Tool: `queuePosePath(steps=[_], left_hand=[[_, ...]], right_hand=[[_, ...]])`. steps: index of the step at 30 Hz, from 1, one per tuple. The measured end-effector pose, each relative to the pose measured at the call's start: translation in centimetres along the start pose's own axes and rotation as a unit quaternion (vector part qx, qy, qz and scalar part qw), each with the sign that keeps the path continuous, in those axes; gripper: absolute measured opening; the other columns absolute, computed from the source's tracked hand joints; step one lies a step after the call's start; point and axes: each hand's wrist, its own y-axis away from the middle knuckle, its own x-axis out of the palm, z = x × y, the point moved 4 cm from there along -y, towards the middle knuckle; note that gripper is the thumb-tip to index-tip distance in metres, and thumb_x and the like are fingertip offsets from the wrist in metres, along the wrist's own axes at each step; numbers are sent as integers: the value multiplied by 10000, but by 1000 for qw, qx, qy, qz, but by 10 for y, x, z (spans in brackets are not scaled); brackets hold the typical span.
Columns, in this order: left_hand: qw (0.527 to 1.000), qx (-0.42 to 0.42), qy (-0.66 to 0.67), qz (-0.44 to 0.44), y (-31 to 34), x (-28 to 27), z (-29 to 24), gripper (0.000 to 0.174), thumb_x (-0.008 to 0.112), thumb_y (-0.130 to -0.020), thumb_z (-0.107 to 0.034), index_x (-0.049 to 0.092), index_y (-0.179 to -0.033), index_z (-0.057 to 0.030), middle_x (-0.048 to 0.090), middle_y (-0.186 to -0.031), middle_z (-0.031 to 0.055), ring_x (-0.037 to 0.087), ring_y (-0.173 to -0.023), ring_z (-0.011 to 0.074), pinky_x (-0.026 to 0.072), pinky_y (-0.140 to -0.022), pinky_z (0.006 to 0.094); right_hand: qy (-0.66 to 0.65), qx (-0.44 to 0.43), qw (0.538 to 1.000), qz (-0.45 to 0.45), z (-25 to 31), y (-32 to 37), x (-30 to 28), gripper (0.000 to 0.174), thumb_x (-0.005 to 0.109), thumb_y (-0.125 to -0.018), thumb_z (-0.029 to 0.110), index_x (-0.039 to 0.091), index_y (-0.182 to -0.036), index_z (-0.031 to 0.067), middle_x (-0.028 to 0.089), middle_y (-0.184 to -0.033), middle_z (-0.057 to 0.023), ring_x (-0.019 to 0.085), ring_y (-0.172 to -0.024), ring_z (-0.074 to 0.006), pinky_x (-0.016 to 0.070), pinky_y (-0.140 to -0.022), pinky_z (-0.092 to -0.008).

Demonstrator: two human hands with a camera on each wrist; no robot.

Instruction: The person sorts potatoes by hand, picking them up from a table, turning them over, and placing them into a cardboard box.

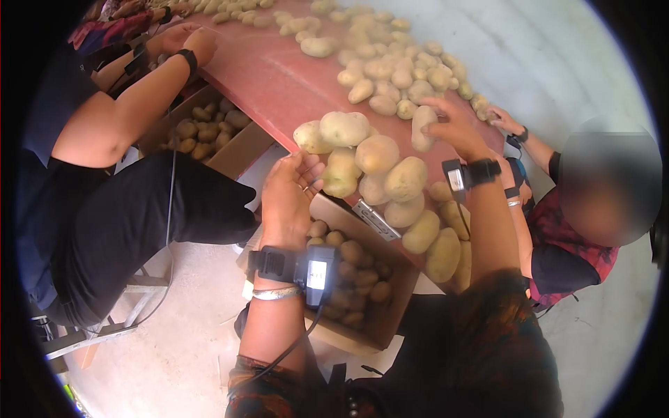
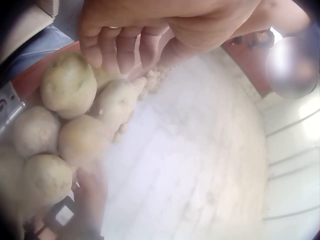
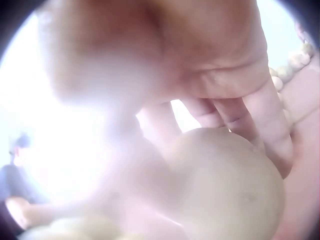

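My right hand [image 1: 456,129] grips an oval potato [image 1: 422,129] between thumb and fingers at the right side of the red tabletop [image 1: 265,76]. In the right wrist view the same potato [image 3: 227,185] looms large under the palm, the fingers curving round its far side. My left hand [image 1: 289,188] is at the near edge, palm up and fingers loosely bent, with nothing in it. Its fingertips are right beside a pile of large potatoes [image 1: 377,155]. From the left wrist, the fingers of the left hand [image 2: 165,25] hang over a greenish potato [image 2: 69,85].
A cardboard box of potatoes [image 1: 394,327] stands below the table edge, another box [image 1: 233,164] further left. A metal plate [image 1: 376,220] is fixed at the edge. Many smaller potatoes [image 1: 383,70] lie across the table. People sit close on the left and right.
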Motion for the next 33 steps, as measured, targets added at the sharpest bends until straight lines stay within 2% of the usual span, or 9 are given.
queuePosePath(steps=[2,5,8,13,16,20,24,27,33], left_hand=[[999,21,-38,30,2,8,-3,219,500,-876,-204,510,-1008,-29,591,-909,85,568,-844,187,438,-770,303],[988,16,-96,123,14,23,0,221,501,-888,-203,511,-1020,-25,608,-897,93,592,-796,176,470,-702,274],[963,-39,-139,227,32,42,12,282,497,-903,-235,498,-1084,-19,610,-902,123,614,-771,185,495,-645,257],[963,-38,-130,233,32,36,8,186,506,-901,-204,538,-983,-41,614,-774,74,601,-688,143,471,-618,234],[949,9,-211,232,34,33,3,160,516,-895,-201,547,-937,-50,595,-697,36,572,-618,117,440,-573,218],[949,10,-247,196,36,27,-6,148,517,-887,-186,545,-936,-49,579,-699,19,551,-616,106,419,-564,217],[1000,16,-21,1,22,-10,-11,262,550,-844,-245,511,-1019,-54,544,-982,87,522,-895,188,414,-762,317],[999,-16,-40,-9,21,-12,-7,473,567,-813,-300,424,-1173,-30,447,-1188,126,386,-1136,250,292,-960,390],[996,-50,-73,5,23,-8,-3,555,555,-818,-325,364,-1252,-38,348,-1320,138,293,-1243,262,242,-1006,406]], right_hand=[[-231,-144,960,-71,31,37,1,503,641,-688,43,456,-1156,44,550,-1015,-128,547,-920,-185,470,-750,-298],[-337,-161,915,-151,57,80,21,428,627,-724,-13,444,-1108,25,563,-991,-111,563,-894,-175,485,-737,-280],[-420,-154,883,-143,59,95,58,390,631,-741,-13,431,-1075,12,563,-1003,-117,567,-896,-159,492,-744,-269],[-405,-155,894,-114,65,102,92,428,668,-735,37,441,-1096,-8,565,-996,-116,561,-897,-168,476,-785,-277],[-267,-191,944,-31,76,112,105,519,698,-712,98,446,-1151,-15,558,-1017,-109,547,-916,-175,441,-825,-285],[-115,-112,986,41,91,138,116,559,687,-706,179,451,-1185,12,535,-1052,-103,513,-951,-162,405,-847,-291],[-13,-263,960,100,76,168,136,539,659,-738,218,442,-1177,-7,537,-1039,-181,533,-980,-304,410,-855,-345],[36,-207,964,165,53,187,158,550,660,-737,224,441,-1206,37,502,-1119,-174,532,-995,-313,421,-841,-361],[138,-181,954,197,14,203,208,457,665,-672,210,489,-1046,13,547,-900,-172,568,-818,-349,452,-661,-430]])
